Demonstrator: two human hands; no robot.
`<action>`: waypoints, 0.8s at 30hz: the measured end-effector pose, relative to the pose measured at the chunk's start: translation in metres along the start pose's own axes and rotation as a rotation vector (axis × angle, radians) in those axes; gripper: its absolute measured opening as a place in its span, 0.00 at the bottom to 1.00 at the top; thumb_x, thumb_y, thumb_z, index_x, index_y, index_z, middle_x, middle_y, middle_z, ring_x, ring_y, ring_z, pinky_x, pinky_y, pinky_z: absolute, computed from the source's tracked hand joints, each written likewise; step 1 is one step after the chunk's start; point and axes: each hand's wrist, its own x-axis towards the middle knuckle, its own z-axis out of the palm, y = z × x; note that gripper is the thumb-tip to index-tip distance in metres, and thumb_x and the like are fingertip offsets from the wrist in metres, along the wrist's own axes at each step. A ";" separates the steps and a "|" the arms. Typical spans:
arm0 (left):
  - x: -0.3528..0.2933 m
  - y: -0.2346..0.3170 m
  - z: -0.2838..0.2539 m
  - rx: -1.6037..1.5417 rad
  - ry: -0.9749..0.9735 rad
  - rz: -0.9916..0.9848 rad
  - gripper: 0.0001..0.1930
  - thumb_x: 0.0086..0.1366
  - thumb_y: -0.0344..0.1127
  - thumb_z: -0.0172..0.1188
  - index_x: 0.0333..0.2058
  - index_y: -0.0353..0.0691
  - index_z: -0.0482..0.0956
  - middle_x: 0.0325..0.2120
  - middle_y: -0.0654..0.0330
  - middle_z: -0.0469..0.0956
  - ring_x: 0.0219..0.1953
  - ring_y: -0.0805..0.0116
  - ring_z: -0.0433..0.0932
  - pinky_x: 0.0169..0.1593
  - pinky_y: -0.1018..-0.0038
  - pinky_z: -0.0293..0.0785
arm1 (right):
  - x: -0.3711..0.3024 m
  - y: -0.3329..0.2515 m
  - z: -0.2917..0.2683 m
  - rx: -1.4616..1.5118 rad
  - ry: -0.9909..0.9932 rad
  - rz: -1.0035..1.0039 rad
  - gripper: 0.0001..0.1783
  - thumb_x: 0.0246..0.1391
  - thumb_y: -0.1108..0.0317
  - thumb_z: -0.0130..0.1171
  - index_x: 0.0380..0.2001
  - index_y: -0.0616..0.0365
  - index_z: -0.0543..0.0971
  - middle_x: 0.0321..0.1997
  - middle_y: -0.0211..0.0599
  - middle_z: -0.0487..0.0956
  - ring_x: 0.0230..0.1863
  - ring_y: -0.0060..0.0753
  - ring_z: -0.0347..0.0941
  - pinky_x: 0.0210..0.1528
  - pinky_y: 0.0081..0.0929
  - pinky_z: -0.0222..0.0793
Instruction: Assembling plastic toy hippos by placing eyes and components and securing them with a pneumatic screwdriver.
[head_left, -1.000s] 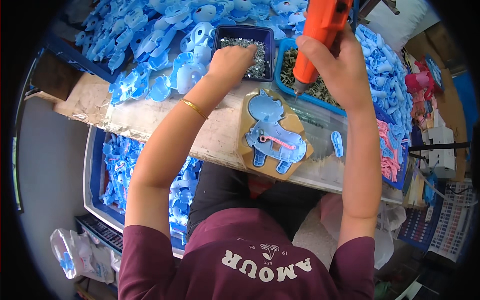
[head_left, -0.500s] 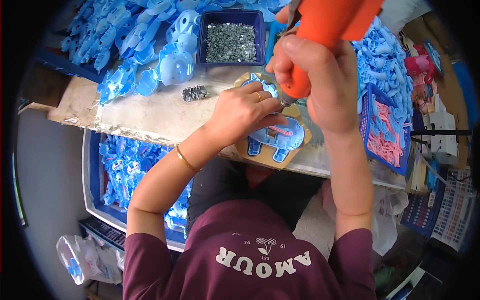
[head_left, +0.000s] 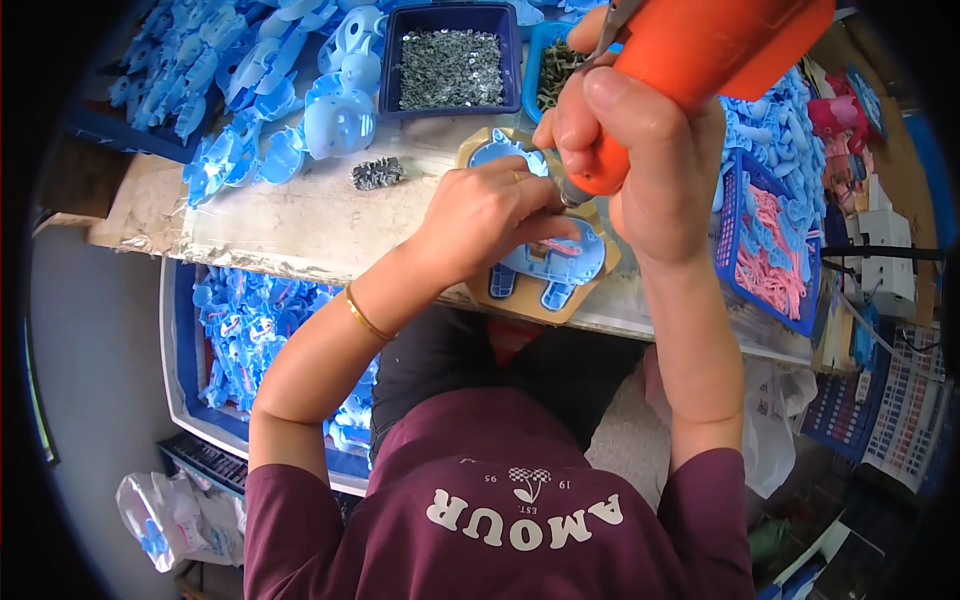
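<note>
My right hand (head_left: 655, 150) grips an orange-red power screwdriver (head_left: 690, 70), its body tilted up to the right and its metal tip pointing down and left. That tip meets the fingertips of my left hand (head_left: 490, 210), which are pinched together; whatever they hold is hidden. Beneath both hands lies a blue animal-shaped plastic part (head_left: 568, 262) with a small pink piece inside it. It is seated in a tan board-like holder (head_left: 478, 285) at the table's near edge. My left hand covers the middle of the part.
A dark blue tray (head_left: 512, 70) of small metal pieces stands beyond my left hand, beside a light blue tray (head_left: 535, 60). Blue plastic shells (head_left: 335, 120) heap at the far left. To the right, a blue basket (head_left: 725, 235) holds pink pieces. A dark metal cluster (head_left: 378, 173) lies on the table (head_left: 310, 220).
The screwdriver's body has tilted further to the right, with my right hand turning along. My left hand stays at the tip. The whole view has shifted slightly.
</note>
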 end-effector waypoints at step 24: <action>-0.017 0.018 0.001 0.136 -0.238 0.170 0.22 0.51 0.48 0.74 0.43 0.45 0.84 0.43 0.67 0.81 0.44 0.63 0.78 0.47 0.68 0.78 | -0.018 0.039 -0.050 -0.191 -0.066 -0.093 0.21 0.57 0.63 0.52 0.49 0.66 0.71 0.21 0.34 0.74 0.20 0.23 0.67 0.35 0.33 0.74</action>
